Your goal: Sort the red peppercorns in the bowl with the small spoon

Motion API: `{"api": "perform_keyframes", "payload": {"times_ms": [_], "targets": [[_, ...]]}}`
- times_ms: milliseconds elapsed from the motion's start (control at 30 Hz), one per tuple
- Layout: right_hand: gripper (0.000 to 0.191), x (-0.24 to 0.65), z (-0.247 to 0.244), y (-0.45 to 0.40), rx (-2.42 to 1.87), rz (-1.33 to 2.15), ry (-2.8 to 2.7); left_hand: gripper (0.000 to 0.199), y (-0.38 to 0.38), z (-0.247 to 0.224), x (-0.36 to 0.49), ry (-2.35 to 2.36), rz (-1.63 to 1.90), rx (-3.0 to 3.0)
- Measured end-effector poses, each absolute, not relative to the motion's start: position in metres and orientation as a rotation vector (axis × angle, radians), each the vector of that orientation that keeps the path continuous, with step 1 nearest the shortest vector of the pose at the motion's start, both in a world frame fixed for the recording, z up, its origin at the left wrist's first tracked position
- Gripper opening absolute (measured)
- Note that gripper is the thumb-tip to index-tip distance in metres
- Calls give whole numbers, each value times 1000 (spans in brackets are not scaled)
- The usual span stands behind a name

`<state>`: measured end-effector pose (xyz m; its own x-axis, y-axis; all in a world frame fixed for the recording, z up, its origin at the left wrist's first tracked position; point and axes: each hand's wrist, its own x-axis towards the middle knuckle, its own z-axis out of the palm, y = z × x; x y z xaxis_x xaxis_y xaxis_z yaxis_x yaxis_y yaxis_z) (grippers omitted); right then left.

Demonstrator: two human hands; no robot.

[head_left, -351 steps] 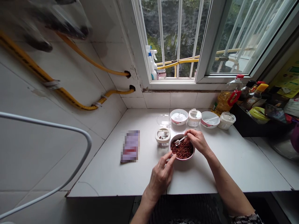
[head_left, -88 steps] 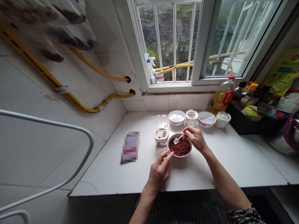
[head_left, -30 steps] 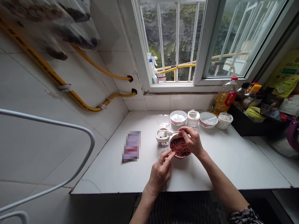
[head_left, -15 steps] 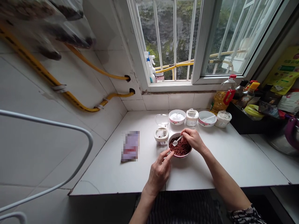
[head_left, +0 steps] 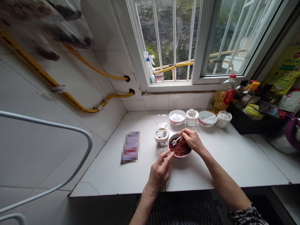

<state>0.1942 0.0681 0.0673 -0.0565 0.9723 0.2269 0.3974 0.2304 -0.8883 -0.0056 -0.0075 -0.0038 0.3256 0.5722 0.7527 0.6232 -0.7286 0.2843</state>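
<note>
A bowl (head_left: pixel 180 157) with a pink-patterned outside stands on the counter, filled with small dark red beans or grains (head_left: pixel 182 148). My left hand (head_left: pixel 160 170) grips its near left rim, the fingertips at the edge. Pinched in my right hand (head_left: pixel 191 139) is the handle of a small white spoon (head_left: pixel 174 142), whose bowl end lies over the beans near the left side. Just left of the bowl stands a clear jar with a cream lid rim (head_left: pixel 161 135), its transparent lid (head_left: pixel 161 120) flipped up. Dark bits show in the jar's opening.
Behind stand a bowl of white powder (head_left: pixel 177 117), a lidded jar (head_left: pixel 192 117), a bowl with a white spoon (head_left: pixel 207 120) and another jar (head_left: pixel 224 119). A blurred purple packet (head_left: pixel 130 147) lies left. An oil bottle (head_left: pixel 222 97) and black bin (head_left: pixel 241 120) stand right.
The spoon's tip has shifted slightly left and up over the beans, with my right hand moving a little. My left hand stays at the bowl's rim.
</note>
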Motion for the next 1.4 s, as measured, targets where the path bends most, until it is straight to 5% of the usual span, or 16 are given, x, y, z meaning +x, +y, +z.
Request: {"api": "perform_keyframes", "payload": {"times_ms": [933,1200,1400], "targets": [[15,201,66,77,-1183,1153,-1245,51,-7,-5,-6,-1145,-1382,-2529],[27,178,72,71,-1082,864,-1313,55,-7,-6,-6,-1147,-1385,-2550],[18,160,76,60,-1074,500,-1707,58,-7,-6,-6,-1140,-1389,-2550]]}}
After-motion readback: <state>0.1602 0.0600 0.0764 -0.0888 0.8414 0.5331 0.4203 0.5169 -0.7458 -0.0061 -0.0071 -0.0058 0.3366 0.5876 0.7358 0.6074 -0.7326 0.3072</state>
